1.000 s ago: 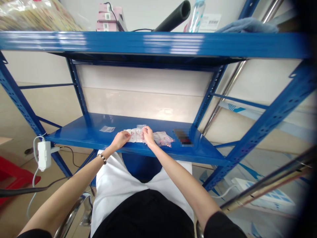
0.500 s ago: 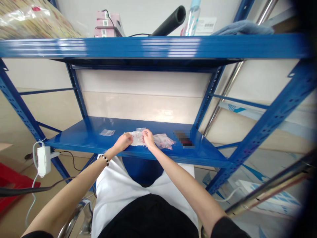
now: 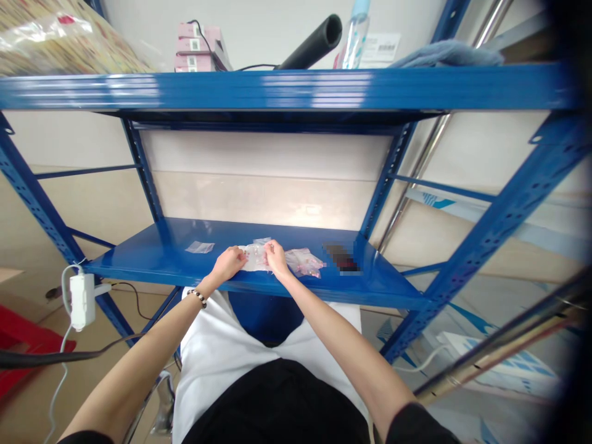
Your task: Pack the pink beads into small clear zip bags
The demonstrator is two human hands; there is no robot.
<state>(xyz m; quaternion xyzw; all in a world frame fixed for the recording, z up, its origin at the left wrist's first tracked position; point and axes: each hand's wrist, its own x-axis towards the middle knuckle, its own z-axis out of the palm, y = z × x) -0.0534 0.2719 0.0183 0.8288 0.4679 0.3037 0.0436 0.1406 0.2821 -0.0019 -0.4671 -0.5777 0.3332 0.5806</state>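
Note:
On the blue shelf board a whitish, partly clear plastic piece (image 3: 255, 257) with small pinkish bits on it lies between my hands. My left hand (image 3: 230, 263) rests at its left edge, fingers curled inward and pressed together. At the right edge my right hand (image 3: 276, 256) is closed in a pinch; what the fingertips hold is too small to make out. Just behind them lies a small clear bag (image 3: 262, 241). Right of my right hand sits a heap of clear plastic bags (image 3: 305, 262) with pink contents. A flat clear zip bag (image 3: 200, 247) lies apart on the left.
A blurred-out dark object (image 3: 342, 258) lies at the right of the blue shelf board (image 3: 161, 253). Above runs the thick upper shelf beam (image 3: 231, 89), bearing pink boxes (image 3: 197, 46), a black tube (image 3: 314, 43) and a bottle (image 3: 356, 37). A white power strip (image 3: 82, 302) hangs at left.
The view has shifted slightly. Both hands stay at the plastic piece with almost the same finger positions; nothing else has visibly moved.

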